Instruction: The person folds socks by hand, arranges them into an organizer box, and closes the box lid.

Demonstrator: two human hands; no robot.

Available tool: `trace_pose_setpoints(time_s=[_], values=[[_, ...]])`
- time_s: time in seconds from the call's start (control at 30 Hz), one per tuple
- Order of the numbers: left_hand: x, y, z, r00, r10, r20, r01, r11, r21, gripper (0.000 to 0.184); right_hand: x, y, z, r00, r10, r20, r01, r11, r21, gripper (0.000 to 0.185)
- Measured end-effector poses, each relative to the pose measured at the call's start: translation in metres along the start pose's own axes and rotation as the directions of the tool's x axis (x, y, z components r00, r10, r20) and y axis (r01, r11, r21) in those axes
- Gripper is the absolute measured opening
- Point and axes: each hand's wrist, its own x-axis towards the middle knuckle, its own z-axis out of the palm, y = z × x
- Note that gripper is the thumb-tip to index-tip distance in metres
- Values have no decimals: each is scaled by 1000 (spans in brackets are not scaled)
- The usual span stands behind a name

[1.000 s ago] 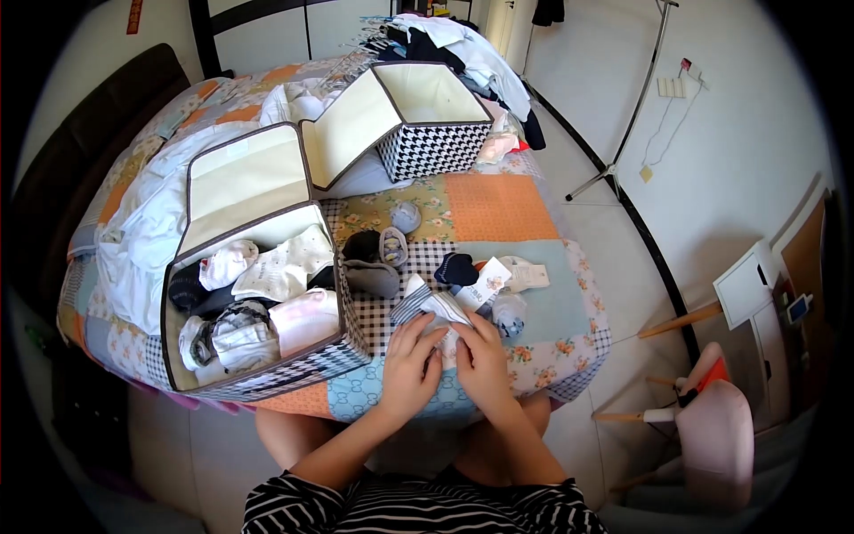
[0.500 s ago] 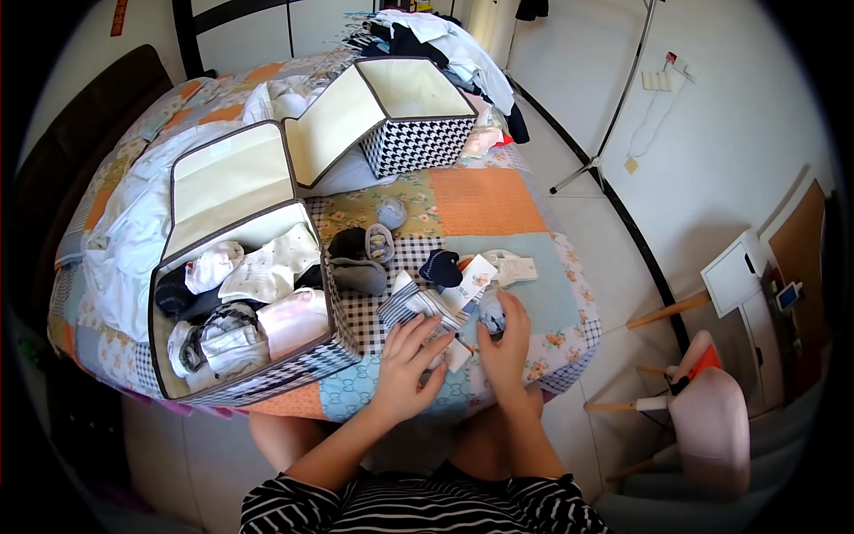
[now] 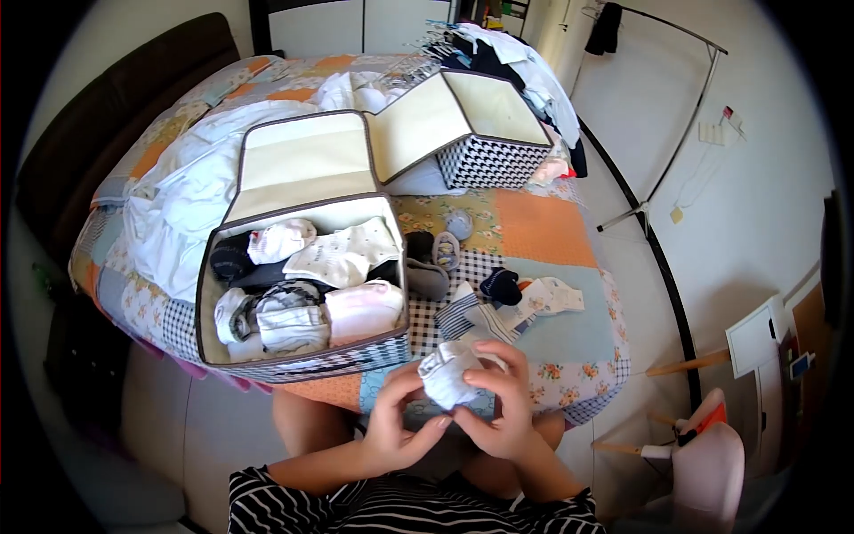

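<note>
The balled sock [image 3: 447, 374], pale grey-white, is hanging between the two hands, above the near edge of the bed [image 3: 537, 221]; the right hand [image 3: 483, 395] is closing its grip on it, fingertips pressing the near face while the thumb is bracing the underside; the left hand [image 3: 418, 405] is cupping the left flank with a half-open, rounded grip, its thumb lying just below, and I cannot tell whether that thumb is touching the cloth or how much weight this side is bearing.

The knit is looking soft and thick, so the ball is probably weighing very little, giving under light pressure and springing back only partly; it is hardly seeming slippery or fragile; its weak point is likely the folded layers, which are risking working loose if a grip is catching only one of them; the middle is offering the best hold, with fingers spreading over both flanks and thumbs supporting from below.

Beyond the hands, a striped sock [image 3: 456, 311] and a navy sock [image 3: 501, 287] are lying on the bed; to the left, an open storage box [image 3: 374, 350] is holding more socks.
</note>
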Motion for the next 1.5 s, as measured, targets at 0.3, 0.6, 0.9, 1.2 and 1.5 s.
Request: trace_pose_setpoints(time_s=[0.3, 0.6, 0.9, 1.2, 1.5], values=[[101, 109, -120, 940, -290, 178, 166, 849, 502, 33, 122, -17, 48, 957, -121, 265, 100, 991, 90, 40], [184, 52, -173, 903, -403, 147, 134, 590, 797, 17, 205, 55, 78, 919, 22, 394, 98, 955, -281, 39], [165, 28, -170, 918, -219, 331, -188, 494, 849, 36, 193, 76, 91, 933, 166, 319, 71, 784, -616, 27], [156, 13, -170, 817, -414, 402, -274, 335, 901, 49, 196, 83, 93, 921, 190, 341, 67, 784, -617, 21], [171, 28, -166, 747, -567, 347, -169, 343, 924, 49, 192, 63, 65, 901, 207, 382, -24, 901, -432, 32]])
